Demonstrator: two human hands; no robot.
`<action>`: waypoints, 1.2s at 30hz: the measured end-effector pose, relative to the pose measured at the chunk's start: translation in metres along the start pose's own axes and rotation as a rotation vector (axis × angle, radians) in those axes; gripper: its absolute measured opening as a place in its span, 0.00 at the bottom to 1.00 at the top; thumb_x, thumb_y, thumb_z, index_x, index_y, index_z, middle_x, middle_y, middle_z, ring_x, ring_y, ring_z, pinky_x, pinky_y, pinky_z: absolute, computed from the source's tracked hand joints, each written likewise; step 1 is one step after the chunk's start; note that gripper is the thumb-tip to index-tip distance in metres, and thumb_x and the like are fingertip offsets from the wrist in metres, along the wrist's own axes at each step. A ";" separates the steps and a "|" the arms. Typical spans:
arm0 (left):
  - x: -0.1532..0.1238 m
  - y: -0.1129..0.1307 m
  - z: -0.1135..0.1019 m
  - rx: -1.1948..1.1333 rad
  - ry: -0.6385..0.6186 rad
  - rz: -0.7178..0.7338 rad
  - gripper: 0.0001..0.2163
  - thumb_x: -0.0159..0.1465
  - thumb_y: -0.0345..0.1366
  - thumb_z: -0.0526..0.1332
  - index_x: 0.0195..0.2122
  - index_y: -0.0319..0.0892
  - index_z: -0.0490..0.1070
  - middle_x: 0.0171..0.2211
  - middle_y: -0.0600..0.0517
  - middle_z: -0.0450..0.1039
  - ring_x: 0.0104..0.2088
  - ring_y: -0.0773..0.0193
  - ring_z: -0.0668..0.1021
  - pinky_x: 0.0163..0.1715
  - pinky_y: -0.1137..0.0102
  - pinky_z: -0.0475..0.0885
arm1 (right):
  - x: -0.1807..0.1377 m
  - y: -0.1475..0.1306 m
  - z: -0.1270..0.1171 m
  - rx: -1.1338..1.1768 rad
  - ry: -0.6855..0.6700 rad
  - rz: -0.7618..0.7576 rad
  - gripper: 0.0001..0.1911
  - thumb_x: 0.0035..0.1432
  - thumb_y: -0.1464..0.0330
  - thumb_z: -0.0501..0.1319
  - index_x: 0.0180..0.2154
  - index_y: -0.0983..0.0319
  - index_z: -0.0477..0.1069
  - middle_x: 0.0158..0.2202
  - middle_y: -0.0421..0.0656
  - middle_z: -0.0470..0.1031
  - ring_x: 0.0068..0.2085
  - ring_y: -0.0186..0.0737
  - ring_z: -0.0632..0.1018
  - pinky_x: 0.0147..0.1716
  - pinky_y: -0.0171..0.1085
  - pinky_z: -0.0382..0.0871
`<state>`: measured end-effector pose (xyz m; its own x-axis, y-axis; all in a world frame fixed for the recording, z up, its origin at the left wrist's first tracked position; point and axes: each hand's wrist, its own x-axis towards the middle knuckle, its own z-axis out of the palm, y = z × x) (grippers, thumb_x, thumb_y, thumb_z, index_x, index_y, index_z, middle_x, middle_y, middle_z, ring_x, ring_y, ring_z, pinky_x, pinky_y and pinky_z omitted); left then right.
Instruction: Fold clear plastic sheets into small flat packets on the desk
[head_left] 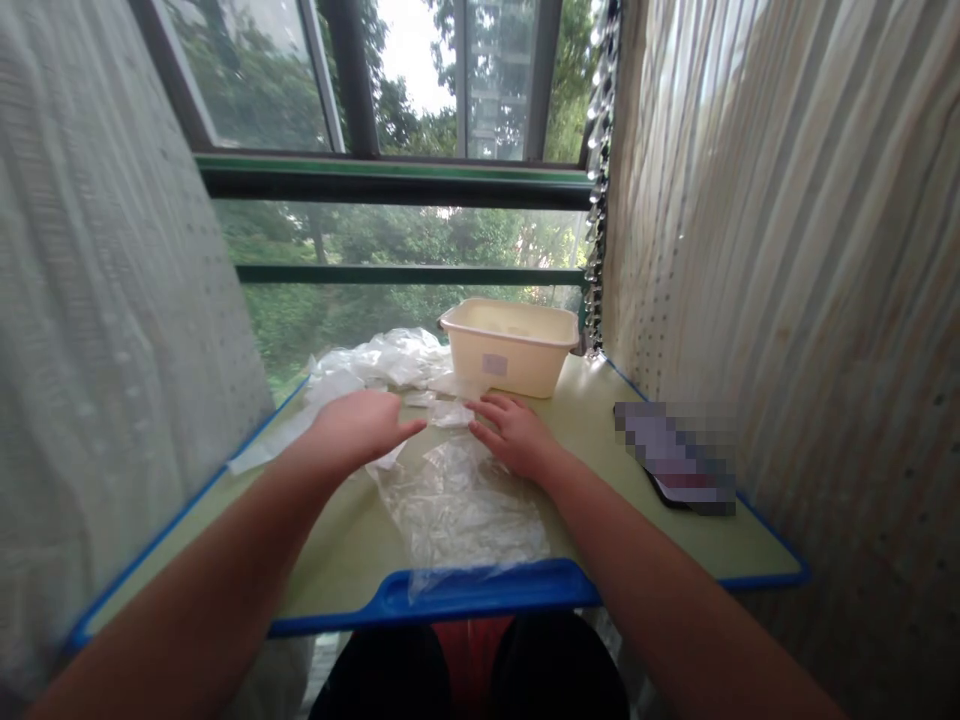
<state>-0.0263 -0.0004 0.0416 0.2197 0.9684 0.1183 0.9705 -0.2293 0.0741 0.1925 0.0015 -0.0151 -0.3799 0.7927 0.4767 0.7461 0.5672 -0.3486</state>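
Note:
My left hand (pixel 360 425) is at the near edge of a pile of clear plastic bags (pixel 397 355). Its thumb is stretched out to the right, while the other fingers are mostly hidden behind the hand. My right hand (pixel 516 437) is open, fingers spread, its fingertips at the right end of a small white packet (pixel 450 413). Between my forearms, a crumpled clear plastic bag (pixel 472 510) lies flat and hangs slightly over the table's front lip. I cannot make out what the packet contains.
A cream plastic bin (pixel 510 360) with a small label stands at the back of the blue-edged table (pixel 330 570). A phone (pixel 671 465), partly blurred, lies at the right edge. Curtains (pixel 787 250) hang on both sides, and a window with green rails is behind.

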 end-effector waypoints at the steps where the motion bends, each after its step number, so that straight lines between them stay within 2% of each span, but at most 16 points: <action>1: -0.006 -0.005 -0.006 0.032 -0.073 -0.055 0.24 0.48 0.59 0.55 0.13 0.41 0.66 0.16 0.47 0.69 0.20 0.58 0.72 0.21 0.69 0.62 | 0.000 0.000 -0.001 -0.028 -0.051 -0.010 0.20 0.59 0.58 0.50 0.49 0.56 0.67 0.49 0.46 0.68 0.51 0.42 0.66 0.52 0.41 0.55; 4: -0.019 -0.010 -0.012 0.020 -0.346 -0.038 0.24 0.46 0.58 0.56 0.08 0.41 0.62 0.11 0.47 0.66 0.14 0.61 0.68 0.17 0.69 0.60 | 0.002 0.002 -0.004 -0.019 -0.085 0.007 0.21 0.61 0.58 0.46 0.46 0.57 0.70 0.44 0.44 0.73 0.47 0.39 0.69 0.50 0.39 0.57; 6: -0.022 -0.008 -0.010 0.007 -0.451 -0.009 0.22 0.47 0.54 0.57 0.07 0.41 0.62 0.11 0.47 0.67 0.13 0.62 0.68 0.16 0.69 0.60 | 0.003 0.002 -0.004 0.016 -0.065 0.040 0.22 0.62 0.57 0.44 0.45 0.57 0.71 0.42 0.43 0.75 0.44 0.38 0.71 0.47 0.37 0.59; 10: -0.017 -0.003 -0.004 -0.121 -0.501 0.034 0.09 0.45 0.42 0.59 0.16 0.41 0.68 0.14 0.50 0.69 0.16 0.63 0.70 0.16 0.72 0.60 | 0.001 0.001 -0.001 0.016 -0.112 0.033 0.20 0.60 0.57 0.47 0.46 0.56 0.71 0.43 0.42 0.75 0.45 0.39 0.71 0.47 0.38 0.58; 12: -0.014 -0.002 -0.004 -0.226 -0.529 0.017 0.08 0.44 0.38 0.59 0.24 0.41 0.69 0.17 0.52 0.70 0.18 0.64 0.71 0.14 0.74 0.61 | -0.001 0.001 0.000 -0.014 -0.151 0.021 0.19 0.59 0.57 0.48 0.44 0.55 0.72 0.43 0.42 0.74 0.46 0.40 0.69 0.48 0.39 0.57; 14: -0.011 -0.002 -0.006 -0.333 -0.524 -0.001 0.11 0.44 0.37 0.58 0.29 0.40 0.67 0.20 0.52 0.70 0.19 0.64 0.72 0.14 0.75 0.62 | -0.002 0.002 -0.001 -0.048 -0.175 0.013 0.18 0.58 0.57 0.49 0.41 0.53 0.74 0.44 0.40 0.74 0.46 0.41 0.69 0.48 0.40 0.55; 17: -0.008 0.001 -0.007 -0.479 -0.392 0.029 0.12 0.47 0.38 0.58 0.33 0.40 0.65 0.25 0.50 0.71 0.22 0.63 0.73 0.15 0.74 0.65 | -0.003 0.006 -0.009 -0.100 -0.171 0.017 0.18 0.58 0.55 0.49 0.37 0.53 0.76 0.42 0.39 0.74 0.44 0.42 0.69 0.47 0.39 0.56; 20: -0.008 0.007 -0.003 -0.558 -0.211 0.133 0.12 0.49 0.39 0.58 0.34 0.40 0.66 0.29 0.50 0.71 0.27 0.63 0.74 0.20 0.72 0.68 | -0.002 0.008 -0.016 -0.150 -0.143 0.054 0.23 0.59 0.55 0.47 0.30 0.56 0.77 0.33 0.41 0.77 0.39 0.40 0.71 0.42 0.36 0.59; 22: -0.010 0.010 0.000 -0.587 -0.165 0.229 0.11 0.50 0.38 0.58 0.35 0.41 0.67 0.29 0.51 0.71 0.29 0.63 0.74 0.24 0.72 0.69 | -0.001 0.009 -0.018 -0.165 -0.124 0.120 0.25 0.59 0.55 0.45 0.27 0.59 0.76 0.27 0.42 0.76 0.34 0.38 0.72 0.38 0.34 0.61; 24: -0.013 0.014 0.002 -0.619 -0.197 0.303 0.11 0.51 0.37 0.57 0.36 0.42 0.67 0.28 0.53 0.71 0.29 0.64 0.73 0.26 0.72 0.68 | 0.000 0.009 -0.017 -0.151 -0.098 0.196 0.23 0.59 0.56 0.47 0.27 0.59 0.76 0.27 0.41 0.76 0.32 0.36 0.72 0.34 0.33 0.62; 27: -0.016 0.016 0.001 -0.599 -0.247 0.326 0.11 0.51 0.38 0.58 0.35 0.42 0.69 0.28 0.54 0.72 0.27 0.65 0.73 0.25 0.73 0.67 | 0.001 0.012 -0.012 -0.151 -0.033 0.274 0.15 0.56 0.60 0.52 0.34 0.58 0.75 0.34 0.41 0.76 0.36 0.38 0.73 0.37 0.33 0.62; 31: -0.017 0.017 -0.001 -0.428 -0.175 0.211 0.09 0.50 0.40 0.58 0.31 0.42 0.70 0.27 0.52 0.71 0.25 0.64 0.73 0.22 0.73 0.66 | 0.000 0.019 -0.008 -0.191 0.006 0.356 0.17 0.51 0.62 0.56 0.41 0.60 0.73 0.40 0.47 0.74 0.41 0.43 0.72 0.39 0.37 0.62; 33: -0.017 0.016 0.001 -0.376 -0.221 0.116 0.10 0.52 0.40 0.57 0.31 0.41 0.69 0.29 0.51 0.70 0.22 0.65 0.73 0.18 0.73 0.66 | 0.000 0.021 -0.006 -0.195 -0.007 0.377 0.17 0.48 0.60 0.58 0.39 0.60 0.74 0.40 0.47 0.74 0.40 0.45 0.71 0.40 0.37 0.62; 36: -0.017 0.013 0.005 -0.383 -0.354 0.027 0.08 0.52 0.37 0.55 0.32 0.39 0.67 0.31 0.50 0.70 0.17 0.67 0.73 0.13 0.74 0.65 | 0.000 0.022 -0.005 -0.180 -0.031 0.382 0.13 0.48 0.61 0.59 0.34 0.59 0.75 0.37 0.45 0.75 0.40 0.43 0.72 0.39 0.36 0.62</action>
<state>-0.0165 -0.0195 0.0357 0.3281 0.9204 -0.2125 0.8732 -0.2097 0.4400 0.2121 0.0129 -0.0191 -0.0723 0.9463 0.3151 0.9192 0.1858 -0.3471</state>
